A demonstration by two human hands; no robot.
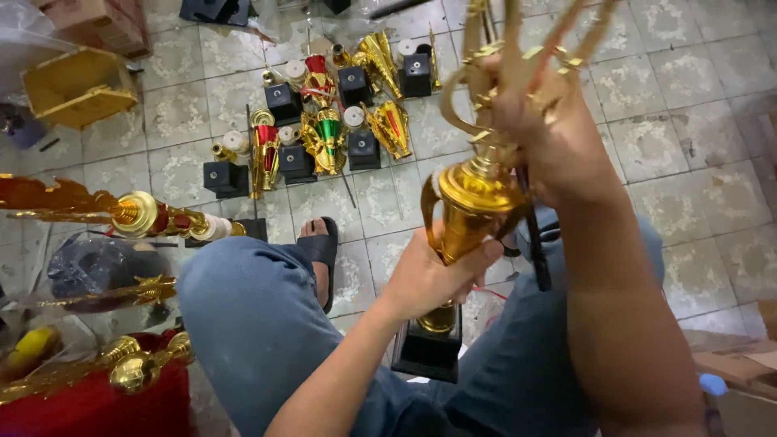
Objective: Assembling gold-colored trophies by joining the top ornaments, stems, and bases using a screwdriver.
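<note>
I hold a gold trophy (473, 202) upright between my knees, its black square base (427, 350) low between my legs. My left hand (429, 275) wraps around the gold cup's lower body and stem. My right hand (550, 137) grips the ornate gold top piece (518, 57) above the cup, and a thin black tool (534, 251) sticks down from that hand. My jeans-clad knees (259, 316) frame the trophy.
Several gold, red and green trophy parts with black bases (324, 121) lie on the tiled floor ahead. More gold trophies (129, 214) rest at left over a red surface (97, 405). A yellow box (77, 85) sits far left, cardboard (736, 364) at right. My sandalled foot (320, 243) is forward.
</note>
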